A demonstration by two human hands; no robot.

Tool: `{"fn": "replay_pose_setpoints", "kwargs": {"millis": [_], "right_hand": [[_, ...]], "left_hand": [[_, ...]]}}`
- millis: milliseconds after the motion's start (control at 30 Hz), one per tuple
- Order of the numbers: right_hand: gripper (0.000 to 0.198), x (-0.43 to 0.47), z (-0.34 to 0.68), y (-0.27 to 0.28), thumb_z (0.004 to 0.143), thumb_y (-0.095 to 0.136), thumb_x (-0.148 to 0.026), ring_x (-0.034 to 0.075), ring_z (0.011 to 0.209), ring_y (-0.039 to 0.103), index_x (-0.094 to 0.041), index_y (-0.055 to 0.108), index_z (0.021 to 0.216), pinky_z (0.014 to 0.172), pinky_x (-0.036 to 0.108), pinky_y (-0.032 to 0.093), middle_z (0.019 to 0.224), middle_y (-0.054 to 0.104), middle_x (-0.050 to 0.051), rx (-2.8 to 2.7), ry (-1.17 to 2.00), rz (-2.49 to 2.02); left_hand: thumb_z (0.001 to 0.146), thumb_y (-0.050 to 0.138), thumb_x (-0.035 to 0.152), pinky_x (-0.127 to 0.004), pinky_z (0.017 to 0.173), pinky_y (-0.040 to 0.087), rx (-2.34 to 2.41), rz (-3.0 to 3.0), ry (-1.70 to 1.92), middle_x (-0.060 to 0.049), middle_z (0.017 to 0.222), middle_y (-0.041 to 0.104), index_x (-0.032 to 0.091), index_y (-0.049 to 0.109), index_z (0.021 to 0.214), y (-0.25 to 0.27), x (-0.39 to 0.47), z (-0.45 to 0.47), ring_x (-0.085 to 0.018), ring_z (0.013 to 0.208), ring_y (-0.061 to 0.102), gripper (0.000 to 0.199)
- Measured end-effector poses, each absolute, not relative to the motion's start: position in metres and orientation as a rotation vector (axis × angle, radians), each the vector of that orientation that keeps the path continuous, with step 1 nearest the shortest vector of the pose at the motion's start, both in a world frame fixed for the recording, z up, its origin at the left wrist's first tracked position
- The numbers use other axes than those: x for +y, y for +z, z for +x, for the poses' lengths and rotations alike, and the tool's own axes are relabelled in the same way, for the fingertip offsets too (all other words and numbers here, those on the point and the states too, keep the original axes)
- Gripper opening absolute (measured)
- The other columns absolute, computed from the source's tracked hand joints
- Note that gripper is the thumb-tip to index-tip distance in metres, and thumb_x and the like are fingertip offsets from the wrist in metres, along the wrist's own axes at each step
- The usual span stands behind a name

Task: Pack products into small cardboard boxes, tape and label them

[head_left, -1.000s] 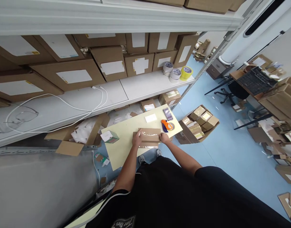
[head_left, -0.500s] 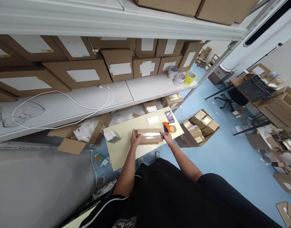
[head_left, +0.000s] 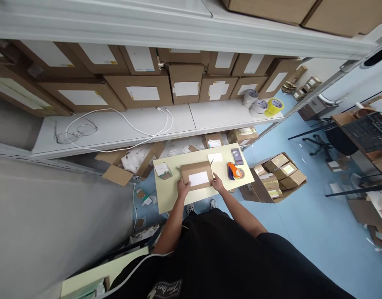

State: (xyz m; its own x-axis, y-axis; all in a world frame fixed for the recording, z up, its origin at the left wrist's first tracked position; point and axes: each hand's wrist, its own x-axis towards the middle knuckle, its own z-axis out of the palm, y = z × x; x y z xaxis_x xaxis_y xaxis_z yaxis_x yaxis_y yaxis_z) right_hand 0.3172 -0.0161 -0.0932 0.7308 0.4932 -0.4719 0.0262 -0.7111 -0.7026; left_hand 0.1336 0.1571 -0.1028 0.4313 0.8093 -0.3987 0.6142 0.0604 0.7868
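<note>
Between my two hands is a brown cardboard box point(head_left: 197, 169) with a white label point(head_left: 198, 178) on the side facing me. My left hand point(head_left: 183, 187) grips its left end, and my right hand point(head_left: 217, 182) grips its right end. Small flaps or tape ends stick out at both sides of the box. It is over a pale yellow table point(head_left: 166, 199). Right of the box lies an orange tape dispenser point(head_left: 233, 169) with a roll of tape. A small green and white box point(head_left: 163, 170) stands to the left, and a white card point(head_left: 215, 157) lies behind.
A grey shelf point(head_left: 215, 118) behind the table carries labelled cartons, tape rolls point(head_left: 258, 107), glasses point(head_left: 81, 130) and a white cable point(head_left: 116, 111). An open carton point(head_left: 256, 191) of taped boxes stands on the floor at right. Another open carton point(head_left: 117, 174) sits at left.
The cardboard box has been turned in my hands: its taped face showed before, and now a white-labelled side faces me. The view has swung left.
</note>
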Motion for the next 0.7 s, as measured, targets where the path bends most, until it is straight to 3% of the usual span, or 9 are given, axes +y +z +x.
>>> {"fn": "replay_pose_setpoints", "kwargs": {"millis": [133, 300, 467, 600, 700], "right_hand": [[0.057, -0.021, 0.313, -0.116, 0.081, 0.061, -0.028, 0.029, 0.117, 0.07, -0.02, 0.061, 0.138, 0.105, 0.04, 0.053, 0.125, 0.075, 0.011, -0.424, 0.816, -2.288], [0.04, -0.023, 0.328, -0.115, 0.075, 0.065, -0.033, 0.028, 0.107, 0.073, -0.021, 0.063, 0.114, 0.095, 0.042, 0.058, 0.114, 0.076, 0.011, -0.367, 0.811, -2.233], [0.066, -0.037, 0.336, -0.107, 0.07, 0.073, -0.041, 0.025, 0.121, 0.067, -0.025, 0.052, 0.13, 0.102, 0.043, 0.056, 0.13, 0.07, 0.011, -0.358, 0.709, -1.868], [0.084, -0.054, 0.336, -0.107, 0.061, 0.079, -0.037, 0.029, 0.121, 0.066, -0.024, 0.051, 0.139, 0.106, 0.051, 0.053, 0.131, 0.069, 0.012, -0.333, 0.846, -1.877], [0.085, -0.068, 0.337, -0.104, 0.064, 0.072, -0.032, 0.029, 0.122, 0.066, -0.025, 0.05, 0.146, 0.105, 0.051, 0.054, 0.133, 0.068, 0.013, -0.314, 0.809, -1.936]], "left_hand": [[0.083, 0.077, 0.024, -0.034, 0.098, 0.054, 1.239, 1.555, 0.106, -0.015, 0.125, 0.075, 0.016, 0.065, 0.129, -0.111, 0.15, 0.132, -0.028, 0.116, 0.071, 0.048], [0.075, 0.081, 0.013, -0.037, 0.099, 0.055, 1.223, 1.51, 0.143, -0.016, 0.131, 0.072, 0.016, 0.059, 0.131, -0.101, 0.159, 0.139, -0.029, 0.117, 0.071, 0.06], [0.078, 0.076, 0.012, -0.036, 0.107, 0.053, 1.04, 1.523, 0.464, -0.012, 0.14, 0.067, 0.022, 0.054, 0.132, -0.101, 0.153, 0.141, -0.023, 0.131, 0.064, 0.059], [0.074, 0.075, 0.013, -0.041, 0.102, 0.056, 1.061, 1.618, 0.227, -0.012, 0.125, 0.073, 0.019, 0.061, 0.125, -0.107, 0.138, 0.138, -0.027, 0.118, 0.07, 0.053], [0.073, 0.065, 0.004, -0.041, 0.104, 0.056, 1.086, 1.705, 0.198, -0.013, 0.131, 0.07, 0.019, 0.061, 0.133, -0.099, 0.134, 0.129, -0.028, 0.122, 0.068, 0.062]]}}
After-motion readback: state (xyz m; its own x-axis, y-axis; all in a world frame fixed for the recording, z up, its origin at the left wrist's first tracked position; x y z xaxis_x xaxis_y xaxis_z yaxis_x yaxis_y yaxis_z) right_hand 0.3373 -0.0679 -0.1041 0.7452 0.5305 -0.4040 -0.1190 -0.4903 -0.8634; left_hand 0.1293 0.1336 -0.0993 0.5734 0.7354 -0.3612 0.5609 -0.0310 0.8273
